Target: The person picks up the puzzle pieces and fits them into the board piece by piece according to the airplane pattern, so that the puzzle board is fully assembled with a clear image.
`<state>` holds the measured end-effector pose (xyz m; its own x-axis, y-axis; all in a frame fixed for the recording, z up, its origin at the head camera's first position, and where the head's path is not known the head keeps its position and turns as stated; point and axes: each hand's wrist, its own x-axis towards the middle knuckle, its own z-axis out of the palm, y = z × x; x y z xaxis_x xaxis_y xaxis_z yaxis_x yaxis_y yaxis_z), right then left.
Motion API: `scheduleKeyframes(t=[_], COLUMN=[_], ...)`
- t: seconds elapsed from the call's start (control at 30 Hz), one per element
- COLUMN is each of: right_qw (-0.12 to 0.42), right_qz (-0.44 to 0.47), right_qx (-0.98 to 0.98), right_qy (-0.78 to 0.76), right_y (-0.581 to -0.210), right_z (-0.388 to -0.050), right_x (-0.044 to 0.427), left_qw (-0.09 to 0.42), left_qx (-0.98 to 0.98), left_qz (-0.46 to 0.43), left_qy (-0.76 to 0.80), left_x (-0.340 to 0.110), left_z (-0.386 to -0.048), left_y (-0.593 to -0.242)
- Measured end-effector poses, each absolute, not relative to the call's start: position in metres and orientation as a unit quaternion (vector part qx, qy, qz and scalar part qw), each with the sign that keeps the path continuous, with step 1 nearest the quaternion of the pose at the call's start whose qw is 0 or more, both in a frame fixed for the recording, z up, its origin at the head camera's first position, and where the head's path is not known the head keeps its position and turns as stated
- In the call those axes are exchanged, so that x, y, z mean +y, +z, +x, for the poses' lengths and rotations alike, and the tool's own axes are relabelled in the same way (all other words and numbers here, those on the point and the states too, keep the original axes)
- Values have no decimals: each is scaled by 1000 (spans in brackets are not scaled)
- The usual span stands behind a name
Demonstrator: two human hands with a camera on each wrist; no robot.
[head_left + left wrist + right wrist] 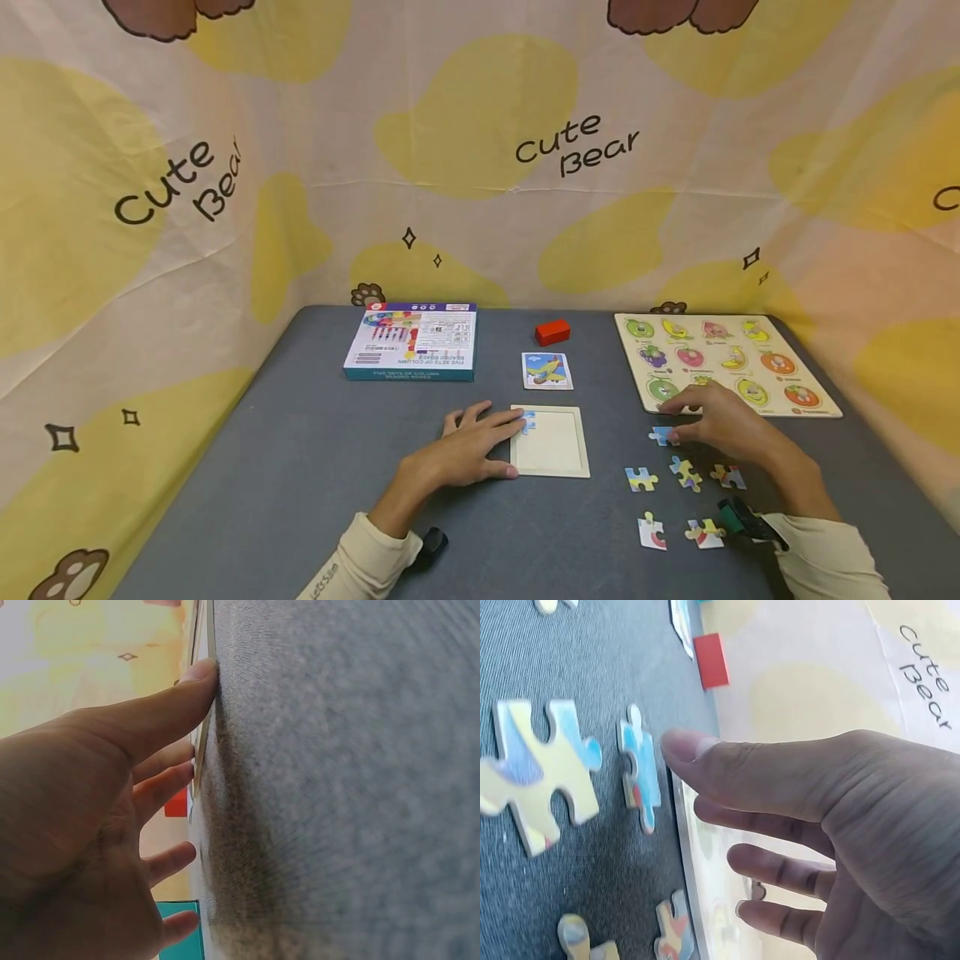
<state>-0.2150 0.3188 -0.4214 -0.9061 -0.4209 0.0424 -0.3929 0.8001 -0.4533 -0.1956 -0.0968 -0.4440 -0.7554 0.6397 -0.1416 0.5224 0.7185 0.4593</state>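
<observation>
My left hand (468,448) rests with spread fingers against the left side of a pale square puzzle tray (551,454). Its thumb touches the tray's lower left corner, and a fingertip lies by a blue puzzle piece (529,422) in the upper left corner. My right hand (726,427) hovers over another blue puzzle piece (660,436), thumb and fingers apart. In the right wrist view the thumb tip is close beside that blue piece (646,776), with nothing between the fingers. Several loose puzzle pieces (686,473) lie nearer to me, among them a yellow-and-blue one (641,479).
Behind the tray lie a picture card (547,372) and a red block (552,332). A flat boxed set (412,343) sits at the back left. A fruit board (652,329) lies at the back right, partly under my right hand. Printed cloth (480,217) hangs behind the table.
</observation>
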Motion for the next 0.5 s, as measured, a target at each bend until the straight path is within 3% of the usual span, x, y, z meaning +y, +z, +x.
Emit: scheduleKeyframes(t=[0.3, 0.5], right_qw=[68, 59], right_qz=[-198, -210], right_qx=[948, 944], right_qy=[-241, -247], right_y=[-426, -431], right_z=[-216, -217], right_x=[327, 327], left_qw=[146, 143], left_qx=[916, 917], left_qz=[317, 314], left_qy=[199, 199], left_x=[-98, -98], left_z=[-195, -194], left_y=[-442, -443])
